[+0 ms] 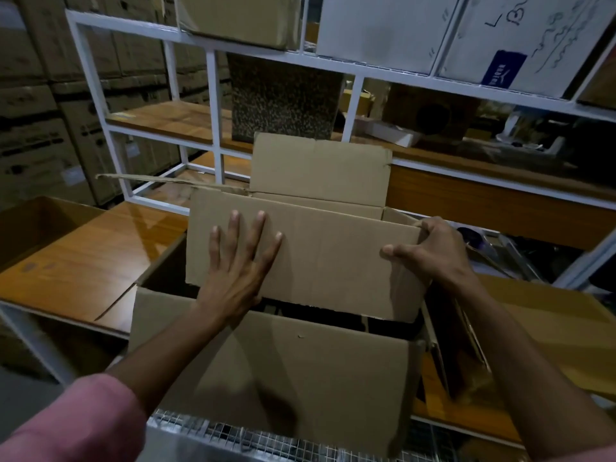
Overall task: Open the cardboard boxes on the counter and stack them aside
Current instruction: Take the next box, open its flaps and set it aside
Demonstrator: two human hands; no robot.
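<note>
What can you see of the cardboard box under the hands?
The plain brown corrugated cardboard box stands on the glossy wooden counter, top open, its inside dark. The far flap stands upright; the left flap sticks out sideways, its edge torn. The left hand presses flat on a folded-in flap. The right hand takes a grip on that flap's right edge.

Two hands (240,261), one open box (300,328)

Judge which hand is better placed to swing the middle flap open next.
Right, probably. The right hand already pinches the flap at its right edge, thumb on top, so it can lift. The left hand lies flat on the flap with straight fingers and could only press.
</note>
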